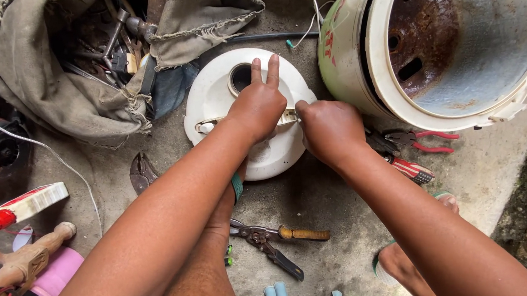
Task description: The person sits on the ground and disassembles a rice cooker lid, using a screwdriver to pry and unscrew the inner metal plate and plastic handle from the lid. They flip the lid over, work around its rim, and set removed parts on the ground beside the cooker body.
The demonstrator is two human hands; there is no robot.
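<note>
Concrete floor [317, 194]; hands [260, 107] on white lid [210, 102].

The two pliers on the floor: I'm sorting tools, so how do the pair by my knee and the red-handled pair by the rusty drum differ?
The pliers by the knee lie in plain view, handles spread, one grip brownish, the other dark. The red-handled pliers are partly hidden under the right hand and sit against the drum. Both rest on the concrete floor, untouched.
</note>
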